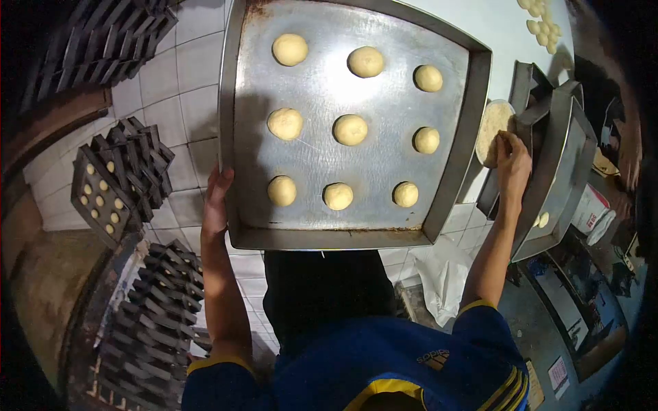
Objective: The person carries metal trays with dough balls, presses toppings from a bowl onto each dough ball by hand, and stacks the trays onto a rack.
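A square metal baking tray (312,226) holds several round dough balls (350,129) spaced apart in rows. My left hand (218,198) grips the tray's left side near the front corner, its fingers partly hidden by the wall. To the right of the tray stands a round bowl (495,130) filled with pale, fine crumbs. My right hand (514,164) is at the bowl's right side, fingertips pinched together at the crumbs. Whether any crumbs are between the fingers cannot be made out.
Stacked baking trays (154,308) stand on the left, one smaller tray (103,198) bearing dough balls. More trays (562,171) lean at the right, close to my right forearm. Additional dough pieces (546,29) lie on the white table (507,34). A white plastic bag (442,274) rests below.
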The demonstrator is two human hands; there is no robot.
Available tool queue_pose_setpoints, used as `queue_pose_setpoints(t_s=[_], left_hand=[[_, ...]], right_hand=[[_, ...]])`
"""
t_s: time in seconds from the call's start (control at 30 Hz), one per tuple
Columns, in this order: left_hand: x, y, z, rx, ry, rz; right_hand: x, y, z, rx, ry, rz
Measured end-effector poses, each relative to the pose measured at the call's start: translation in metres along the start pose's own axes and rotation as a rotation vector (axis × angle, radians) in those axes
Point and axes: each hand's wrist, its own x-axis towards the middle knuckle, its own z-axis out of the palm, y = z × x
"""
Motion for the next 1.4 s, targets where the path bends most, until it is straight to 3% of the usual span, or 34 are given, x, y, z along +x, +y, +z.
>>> queue_pose_setpoints(t_s=[0.1,0.17,0.2,0.27,0.37,0.53,0.63,0.77,1.0,1.2,1.27,1.4], left_hand=[[-0.004,0.005,0.003,-0.019,-0.023,0.025],[-0.003,-0.005,-0.004,-0.005,0.019,0.043],[-0.001,-0.014,-0.008,0.013,0.059,0.058],[0.012,-0.039,-0.031,0.031,0.014,0.057],[0.008,-0.03,-0.024,0.091,0.005,0.062],[-0.005,-0.001,0.002,0.089,0.013,0.023],[0.009,-0.032,-0.017,0.064,0.099,0.006],[0.008,-0.018,-0.01,0.098,-0.011,0.056],[-0.019,0.037,0.023,0.041,-0.081,0.086],[-0.016,0.035,0.02,0.053,-0.102,0.079],[-0.007,0.015,0.014,0.045,-0.101,0.099],[-0.006,0.01,0.013,0.041,-0.067,0.104]], right_hand=[[0.0,0.0,-0.001,0.123,0.025,0.051],[-0.002,-0.003,-0.008,0.397,0.035,0.28],[-0.001,-0.006,-0.009,0.393,0.039,0.273],[0.0,-0.017,-0.009,0.927,0.024,0.241],[0.006,-0.088,-0.021,1.071,-0.169,0.236],[0.038,-0.232,-0.009,0.988,-0.266,-0.149],[0.059,-0.299,0.009,0.855,-0.124,-0.458],[0.082,-0.347,0.039,0.608,0.117,-0.809],[0.088,-0.348,0.065,0.391,0.139,-0.906],[0.07,-0.348,0.044,0.458,0.09,-0.901],[0.067,-0.348,0.061,0.24,0.113,-1.005],[0.068,-0.348,0.063,0.293,0.034,-0.932]])
